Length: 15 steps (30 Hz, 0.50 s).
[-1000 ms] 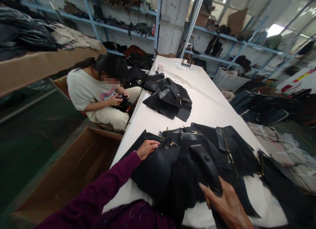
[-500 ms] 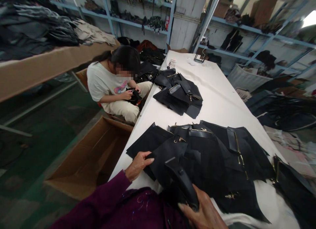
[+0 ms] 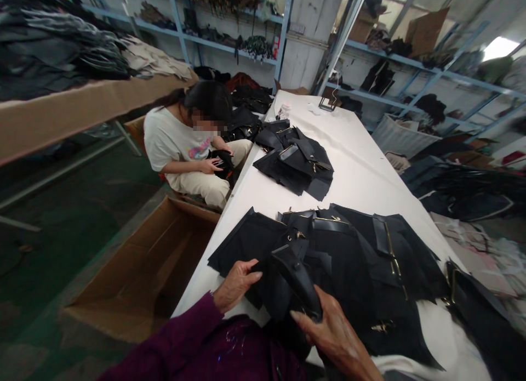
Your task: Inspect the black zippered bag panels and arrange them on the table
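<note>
My left hand (image 3: 235,288) is closed, with thumb and fingers pinching the edge of a black fabric bag piece (image 3: 273,290) near the front edge of the table. In my right hand (image 3: 332,329) is a black hand-held tool shaped like a hair clipper (image 3: 298,277), its wide end pointing away from me over the fabric. My right fingers wrap around its lower part. Under and beyond both hands lies a spread of black bag pieces (image 3: 349,260) with gold zips and clasps. The tool hides part of the held piece.
A second pile of black bag pieces (image 3: 302,161) lies farther up the white table (image 3: 353,151). Left of the table stands an open cardboard box (image 3: 123,277). A co-worker (image 3: 184,145) sits beyond it, hands on a black item. Shelves (image 3: 230,46) line the back.
My left hand has drawn the fabric edge up slightly. The tool in my right hand has moved a little up and left, closer to my left hand.
</note>
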### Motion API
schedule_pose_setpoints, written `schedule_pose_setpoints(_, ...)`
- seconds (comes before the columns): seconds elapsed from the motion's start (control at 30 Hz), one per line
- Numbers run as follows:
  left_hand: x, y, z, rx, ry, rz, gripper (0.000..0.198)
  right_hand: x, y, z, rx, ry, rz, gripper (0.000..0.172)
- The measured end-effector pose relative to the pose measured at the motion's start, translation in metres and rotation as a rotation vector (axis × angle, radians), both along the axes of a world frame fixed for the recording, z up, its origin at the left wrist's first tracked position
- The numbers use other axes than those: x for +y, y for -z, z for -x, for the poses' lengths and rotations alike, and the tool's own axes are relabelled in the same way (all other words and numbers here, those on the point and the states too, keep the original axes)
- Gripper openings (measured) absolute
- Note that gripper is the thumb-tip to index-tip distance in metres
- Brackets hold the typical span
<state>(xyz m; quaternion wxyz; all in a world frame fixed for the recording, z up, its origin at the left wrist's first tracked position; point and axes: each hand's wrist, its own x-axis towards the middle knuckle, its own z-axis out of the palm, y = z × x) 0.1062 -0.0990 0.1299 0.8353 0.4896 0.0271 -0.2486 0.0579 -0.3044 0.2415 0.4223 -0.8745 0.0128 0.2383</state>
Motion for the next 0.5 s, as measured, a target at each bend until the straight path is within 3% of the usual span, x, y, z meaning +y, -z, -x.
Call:
schedule_pose_setpoints(0.1, 0.006, 0.007, -0.001, 0.075, -0.043, 0.097, 0.029, -0.02, -0.002, 0.009, 0.029, 0.045, 0.032, 0.015)
schedule_pose_setpoints(0.27, 0.018, 0.02, 0.021, 0.336, -0.181, -0.062, 0.025, -0.042, 0.009, 0.038, 0.072, 0.086, 0.126, 0.015)
schedule_pose_setpoints(0.33, 0.014, 0.024, 0.034, 0.492, -0.056, -0.056, 0.029, -0.043, 0.014, 0.048, 0.089, 0.085, 0.129, 0.013)
schedule_pose_setpoints(0.43, -0.005, 0.03, 0.045, 0.646, 0.169, 0.091, 0.026, -0.042, 0.018, 0.056, 0.103, 0.072, 0.09, 0.015)
schedule_pose_setpoints(0.5, -0.023, 0.033, 0.045, 0.701, 0.175, 0.183, 0.023, -0.04, 0.017, 0.059, 0.111, 0.069, 0.064, 0.019)
